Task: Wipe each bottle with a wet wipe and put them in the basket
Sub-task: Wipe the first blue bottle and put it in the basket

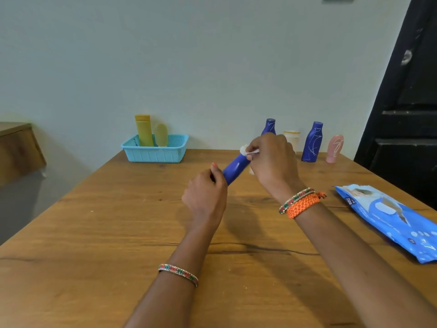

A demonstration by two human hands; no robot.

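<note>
My left hand (pixel 205 194) grips the base of a blue bottle (pixel 234 170), held tilted above the table's middle. At the bottle's upper end, my right hand (pixel 272 159) pinches a white wet wipe (pixel 244 150) against it. A light blue basket (pixel 155 149) stands at the back left with two yellow bottles (pixel 144 131) upright inside. Along the back right stand a blue bottle (pixel 269 126) partly hidden by my right hand, a white bottle (pixel 292 138), another blue bottle (pixel 312 143) and a pink bottle (pixel 334 149).
A blue wet wipe pack (pixel 390 218) lies flat at the right edge of the wooden table (pixel 118 233). A dark door (pixel 406 102) stands at the right, and a wooden cabinet (pixel 16 147) at the far left.
</note>
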